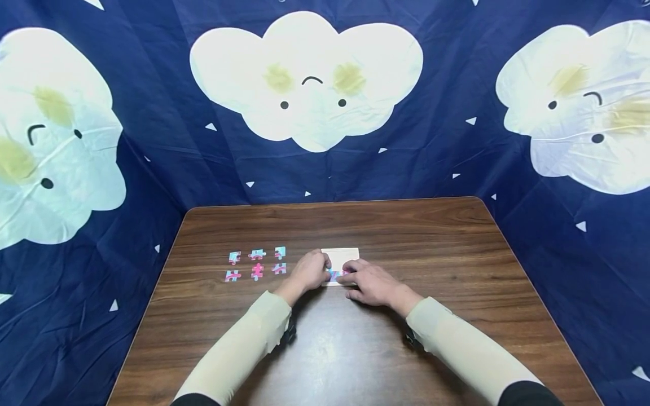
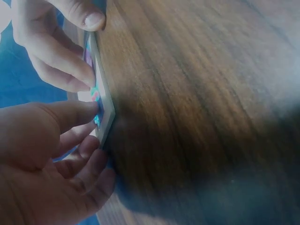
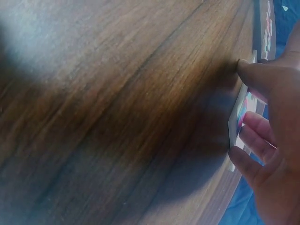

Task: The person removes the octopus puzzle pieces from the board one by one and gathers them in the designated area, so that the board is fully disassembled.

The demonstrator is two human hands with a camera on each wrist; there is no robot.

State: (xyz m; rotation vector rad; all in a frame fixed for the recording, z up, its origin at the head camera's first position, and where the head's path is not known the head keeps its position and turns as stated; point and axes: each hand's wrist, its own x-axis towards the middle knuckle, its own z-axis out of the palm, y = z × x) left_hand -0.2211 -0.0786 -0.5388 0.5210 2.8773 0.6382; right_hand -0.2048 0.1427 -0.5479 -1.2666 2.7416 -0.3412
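Observation:
A small white puzzle board [image 1: 341,257] lies on the wooden table, with blue, pink and purple jigsaw pieces [image 1: 334,275] set along its near side. My left hand [image 1: 310,270] grips the board's left end. In the left wrist view its thumb [image 2: 89,111] rests on a piece inside the rim, while bent fingers [image 2: 96,164] lie at the board's corner. From the right, my right hand [image 1: 374,282] reaches over the board. Its fingertips press down on the pieces, and its thumb [image 3: 248,70] sits at the near edge. The hands partly hide the laid pieces.
Left of the board, several loose blue and pink jigsaw pieces [image 1: 257,271] lie in two rows on the table [image 1: 416,237]. A dark blue cloth [image 1: 447,163] with white clouds hangs around the table's back and sides.

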